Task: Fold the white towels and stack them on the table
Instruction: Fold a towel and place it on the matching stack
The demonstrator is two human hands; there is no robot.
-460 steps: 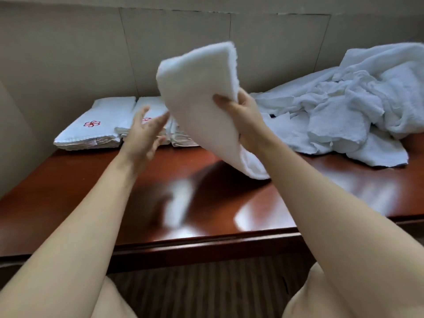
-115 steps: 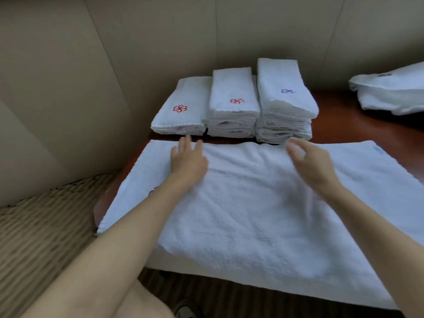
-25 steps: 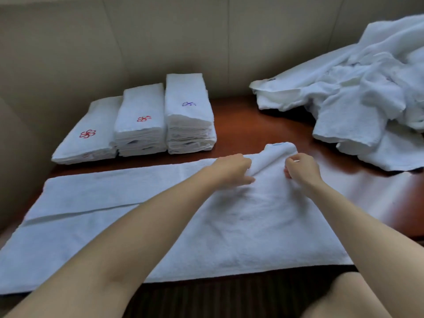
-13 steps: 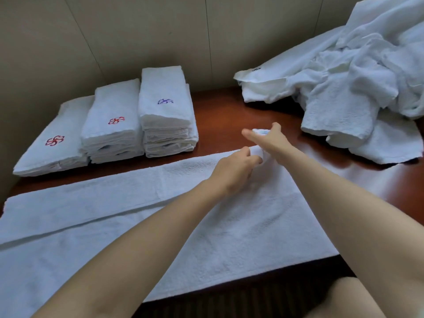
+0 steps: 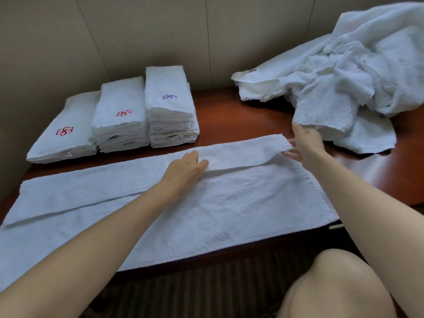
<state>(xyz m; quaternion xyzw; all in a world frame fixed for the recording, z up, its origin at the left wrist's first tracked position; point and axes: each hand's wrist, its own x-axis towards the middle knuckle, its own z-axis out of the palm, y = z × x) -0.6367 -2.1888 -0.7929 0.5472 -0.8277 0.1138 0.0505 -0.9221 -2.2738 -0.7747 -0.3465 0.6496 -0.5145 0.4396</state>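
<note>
With far edge of towel [image 5: 206, 210] folded over, left hand [image 5: 183, 171] flat on flap, right hand [image 5: 305, 145] open at its end: fold near edge next.

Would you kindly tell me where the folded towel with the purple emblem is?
In the head view, the white folded towel with the purple emblem tops the rightmost, tallest of three stacks at the table's back left.

1. Both forearms are bare to the frame's edge, with no sleeve showing.
2. The left hand [image 5: 183, 171] and right hand [image 5: 306, 143] wear no gloves.
3. A bare knee [image 5: 332, 285] shows at lower right.
</note>
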